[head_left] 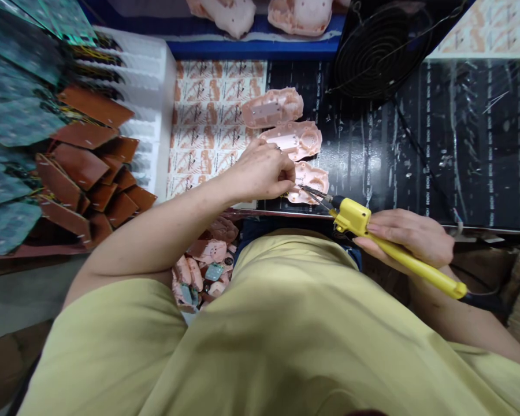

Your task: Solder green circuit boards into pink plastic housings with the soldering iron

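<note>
My right hand [409,234] grips a yellow-handled soldering iron [390,245], whose dark tip points left at a pink plastic shell [314,179] on the black bench top [437,150]. My left hand [264,170] rests over that shell's left edge, fingers pinched on something small and thin that I cannot make out. Two more pink shells [294,138] [272,107] lie in a row just beyond it.
A white tray [156,98] at the left holds brown circuit boards [86,167] with wires; green boards [13,110] lie farther left. A black fan [372,52] stands at the back. Pink parts [203,263] fill a bin below the bench edge.
</note>
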`<action>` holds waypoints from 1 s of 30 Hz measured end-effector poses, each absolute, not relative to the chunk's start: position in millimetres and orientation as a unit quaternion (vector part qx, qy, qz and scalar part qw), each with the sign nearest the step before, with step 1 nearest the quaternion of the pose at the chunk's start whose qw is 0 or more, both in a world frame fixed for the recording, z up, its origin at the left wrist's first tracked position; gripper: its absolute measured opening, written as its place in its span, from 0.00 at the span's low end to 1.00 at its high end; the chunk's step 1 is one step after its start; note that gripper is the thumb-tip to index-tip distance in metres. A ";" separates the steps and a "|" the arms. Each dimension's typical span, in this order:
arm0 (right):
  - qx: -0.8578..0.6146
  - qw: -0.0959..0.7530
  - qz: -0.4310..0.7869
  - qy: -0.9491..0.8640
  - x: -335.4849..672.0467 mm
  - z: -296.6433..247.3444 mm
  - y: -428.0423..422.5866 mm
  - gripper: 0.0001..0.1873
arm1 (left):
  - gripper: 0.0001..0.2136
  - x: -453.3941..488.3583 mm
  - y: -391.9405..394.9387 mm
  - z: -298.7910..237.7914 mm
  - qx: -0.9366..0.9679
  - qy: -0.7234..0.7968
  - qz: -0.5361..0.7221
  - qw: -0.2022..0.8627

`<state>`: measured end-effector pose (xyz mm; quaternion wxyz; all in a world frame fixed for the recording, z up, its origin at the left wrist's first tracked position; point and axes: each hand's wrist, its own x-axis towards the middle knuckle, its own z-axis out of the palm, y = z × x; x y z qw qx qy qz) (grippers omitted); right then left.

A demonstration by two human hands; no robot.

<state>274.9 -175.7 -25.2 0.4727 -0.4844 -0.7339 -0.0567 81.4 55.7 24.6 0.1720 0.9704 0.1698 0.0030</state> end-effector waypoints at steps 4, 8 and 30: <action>-0.486 0.432 -0.066 -0.757 277.2 -18.8 -179.6 0.15 | 0.06 83.5 55.5 24.6 0.969 0.177 -0.010 0.172; -0.509 0.430 -0.067 -0.742 287.2 -13.7 -187.8 0.09 | 0.06 83.0 56.0 24.1 0.969 0.175 -0.003 0.177; -0.571 0.383 -0.200 -0.698 273.9 -29.1 -126.7 0.12 | 0.26 92.8 82.2 27.5 0.948 0.290 0.037 0.126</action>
